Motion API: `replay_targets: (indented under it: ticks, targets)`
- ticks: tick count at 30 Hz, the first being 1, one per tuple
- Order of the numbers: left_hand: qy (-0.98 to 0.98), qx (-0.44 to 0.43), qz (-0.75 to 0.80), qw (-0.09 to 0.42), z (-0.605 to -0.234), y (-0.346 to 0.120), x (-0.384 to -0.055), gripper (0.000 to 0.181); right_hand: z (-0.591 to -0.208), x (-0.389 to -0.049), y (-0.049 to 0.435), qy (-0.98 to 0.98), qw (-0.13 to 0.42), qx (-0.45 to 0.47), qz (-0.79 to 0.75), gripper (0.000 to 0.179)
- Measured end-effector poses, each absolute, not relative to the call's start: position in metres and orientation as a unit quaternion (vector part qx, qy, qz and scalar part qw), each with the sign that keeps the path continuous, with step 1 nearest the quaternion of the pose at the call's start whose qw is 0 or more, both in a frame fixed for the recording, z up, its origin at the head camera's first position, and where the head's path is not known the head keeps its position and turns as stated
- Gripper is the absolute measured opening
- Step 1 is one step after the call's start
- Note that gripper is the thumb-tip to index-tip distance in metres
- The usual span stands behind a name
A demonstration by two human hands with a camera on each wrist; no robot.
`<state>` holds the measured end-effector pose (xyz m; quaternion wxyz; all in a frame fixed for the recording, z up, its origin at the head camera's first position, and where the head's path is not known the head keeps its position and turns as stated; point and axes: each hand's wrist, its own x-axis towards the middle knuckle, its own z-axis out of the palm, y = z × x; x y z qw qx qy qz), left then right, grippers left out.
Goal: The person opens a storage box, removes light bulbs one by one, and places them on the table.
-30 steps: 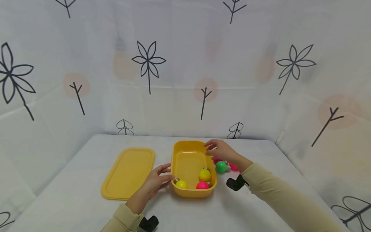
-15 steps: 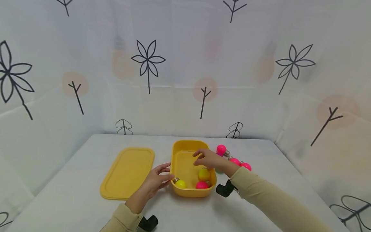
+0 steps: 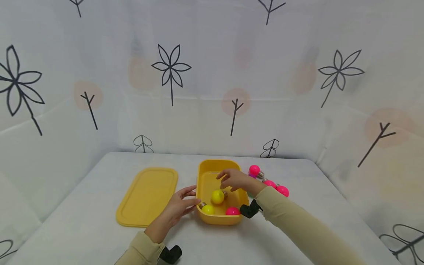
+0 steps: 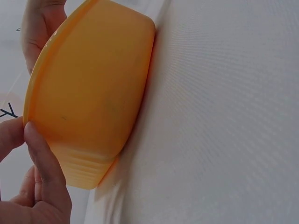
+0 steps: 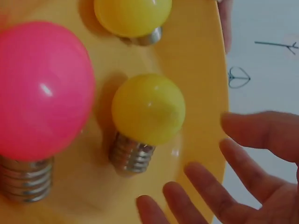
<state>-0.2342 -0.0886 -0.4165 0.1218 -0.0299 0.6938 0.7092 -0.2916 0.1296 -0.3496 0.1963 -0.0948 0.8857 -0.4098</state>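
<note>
A yellow plastic box [image 3: 218, 220] stands on the white table with light bulbs inside. My left hand [image 3: 177, 206] pinches its left rim between thumb and fingers, as the left wrist view shows on the box wall [image 4: 93, 88]. Over the box's right side hovers my right hand [image 3: 236, 180], fingers spread and holding nothing. Below it lie a yellow bulb [image 3: 217, 197], a second yellow bulb [image 3: 208, 209] in the near left corner and a pink bulb [image 3: 233, 211] at the near right. The right wrist view shows the fingertips [image 5: 201, 175] apart from the nearest yellow bulb [image 5: 148, 109].
A flat yellow lid [image 3: 147, 197] lies left of the box. Right of it sit several more bulbs, among them a pink bulb [image 3: 254, 169] and another pink bulb [image 3: 282, 191]; the right forearm partly hides a green one. A patterned white cloth [image 3: 198, 121] hangs behind the table.
My right hand has moved left from the box's right rim to over its inside. One yellow bulb has shifted left within the box. The left hand stays at the rim.
</note>
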Motion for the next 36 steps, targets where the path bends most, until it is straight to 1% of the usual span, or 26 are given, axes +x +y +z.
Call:
replay_targets:
  ticks: [4, 8, 14, 19, 21, 28, 32, 36]
  targets:
    - [0.697, -0.029, 0.706, 0.124, -0.416, -0.089, -0.235, 0.06, -0.351, -0.299, 0.13, 0.888, 0.227, -0.115, -0.383, 0.035]
    - [0.695, -0.026, 0.707, 0.126, -0.416, -0.09, -0.238, 0.059, -0.351, -0.303, 0.129, 0.886, 0.246, -0.12, -0.373, 0.037]
    - [0.693, -0.027, 0.709, 0.127, -0.416, -0.093, -0.243, 0.06, -0.358, -0.317, 0.12, 0.891, 0.252, -0.127, -0.354, 0.037]
    - [0.693, -0.024, 0.709, 0.13, -0.416, -0.095, -0.246, 0.06, -0.367, -0.326, 0.113, 0.895, 0.26, -0.116, -0.343, 0.034]
    - [0.692, -0.022, 0.709, 0.131, -0.417, -0.096, -0.247, 0.06, -0.37, -0.329, 0.112, 0.893, 0.267, -0.125, -0.34, 0.033]
    - [0.691, -0.022, 0.711, 0.13, -0.417, -0.096, -0.246, 0.06, -0.366, -0.324, 0.109, 0.885, 0.275, -0.117, -0.358, 0.029]
    - [0.689, -0.02, 0.713, 0.126, -0.417, -0.095, -0.246, 0.061, -0.365, -0.32, 0.106, 0.884, 0.286, -0.123, -0.349, 0.032]
    - [0.69, -0.018, 0.713, 0.126, -0.417, -0.095, -0.245, 0.06, -0.364, -0.314, 0.104, 0.874, 0.309, -0.141, -0.347, 0.034]
